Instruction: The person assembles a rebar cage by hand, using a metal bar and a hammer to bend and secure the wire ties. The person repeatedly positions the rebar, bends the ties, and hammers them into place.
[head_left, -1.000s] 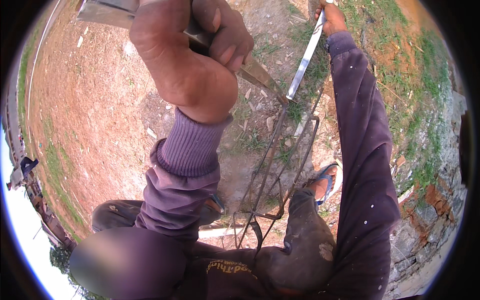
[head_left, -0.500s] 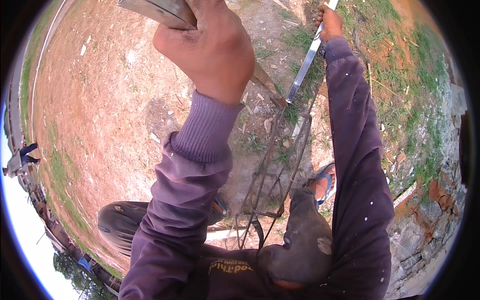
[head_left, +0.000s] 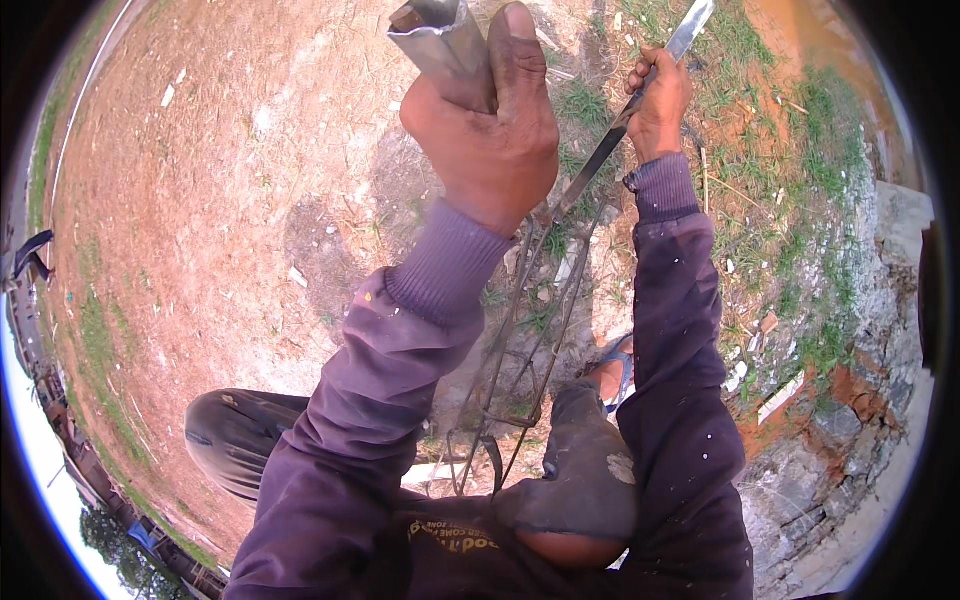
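My left hand (head_left: pixel 495 155) is raised close to the head camera, closed round a hollow silver metal tube (head_left: pixel 448 62) with a rough, bent open end. Something brown shows inside that end. Farther out on the right, my right hand (head_left: pixel 662 108) grips a long flat metal bar (head_left: pixel 602 152), bright at the far end and darker below the fingers. The bar's lower end reaches the top of a rusty rebar frame (head_left: pixel 525 420), which stands between my legs. My left hand and wrist hide part of that meeting point.
Reddish bare ground (head_left: pixel 230 200) with wood chips spreads to the left. Grass patches (head_left: pixel 750 120) lie on the right, by a broken stone edge (head_left: pixel 830 470). My sandalled foot (head_left: pixel 615 375) is beside the frame. Another person (head_left: pixel 32 255) is far off at the left.
My left hand has shifted right and turned, so the tube's open end now shows. My right hand has moved slightly down, and the bar shows a darker side below it.
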